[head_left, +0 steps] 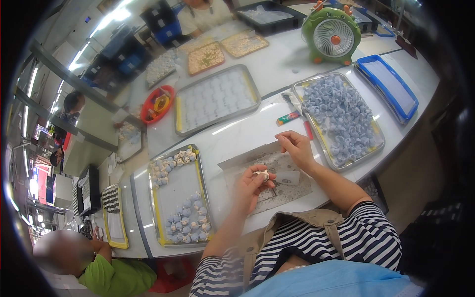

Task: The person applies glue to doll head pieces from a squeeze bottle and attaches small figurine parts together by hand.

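Observation:
My left hand [251, 187] is closed around a small cream-coloured moulded piece [263, 174], whose top shows between thumb and fingers. To its right and a little farther off, my right hand [298, 149] is raised with thumb and fingertips pinched together; whatever they hold, if anything, is too small to make out. Both hands are over a speckled grey work board [277, 198]. On the left a metal tray [180, 185] bears cream pieces at its far end and blue-grey pieces with cream parts at its near end. On the right lie many hollow blue-grey pieces [341, 116] in another tray.
A red-handled tool [308, 130] and a small green-and-red packet [288, 118] lie beyond my right hand. Farther off are a wide tray [217, 99], a red bowl [171, 96], a green fan [335, 42] and blue trays [388, 89]. A person in green [116, 272] sits at left.

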Motion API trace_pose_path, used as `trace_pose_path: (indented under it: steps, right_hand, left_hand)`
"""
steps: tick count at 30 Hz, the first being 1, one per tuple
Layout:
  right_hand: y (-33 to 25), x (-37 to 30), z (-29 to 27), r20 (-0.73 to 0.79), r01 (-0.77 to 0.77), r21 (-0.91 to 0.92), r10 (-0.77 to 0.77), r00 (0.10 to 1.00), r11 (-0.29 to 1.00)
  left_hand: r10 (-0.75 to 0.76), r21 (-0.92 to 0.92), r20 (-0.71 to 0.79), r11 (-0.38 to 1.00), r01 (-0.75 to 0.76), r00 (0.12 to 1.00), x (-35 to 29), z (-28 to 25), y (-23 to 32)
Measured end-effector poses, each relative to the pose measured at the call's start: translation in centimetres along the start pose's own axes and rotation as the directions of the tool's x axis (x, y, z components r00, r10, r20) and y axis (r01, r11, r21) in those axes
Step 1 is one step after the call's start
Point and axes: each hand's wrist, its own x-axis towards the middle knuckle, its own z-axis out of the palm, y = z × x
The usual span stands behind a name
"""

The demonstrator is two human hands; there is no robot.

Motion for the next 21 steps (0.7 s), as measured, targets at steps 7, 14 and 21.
trace_pose_path:
  steps: [7, 14, 21]
  right_hand:
    - [0.30, -0.01, 0.03, 0.006, -0.007, 0.005, 0.007, 1.000, 1.000]
    - [0.22, -0.25, 0.43, 0.005, 0.004, 0.004, -0.004, 1.000, 1.000]
    - [0.42, -0.40, 0.44, 0.005, 0.009, 0.010, -0.009, 1.000, 1.000]
  left_hand:
    - [-0.010, 0.016, 0.005, 1.000, 0.010, 1.000, -0.05, -0.24, -0.05]
    - [-0.011, 0.022, -0.002, 1.000, 0.011, 1.000, -0.30, -0.59, -0.19]
    - [-0.021, 0.036, -0.010, 0.999, 0.021, 1.000, -0.46, -0.49, -0.15]
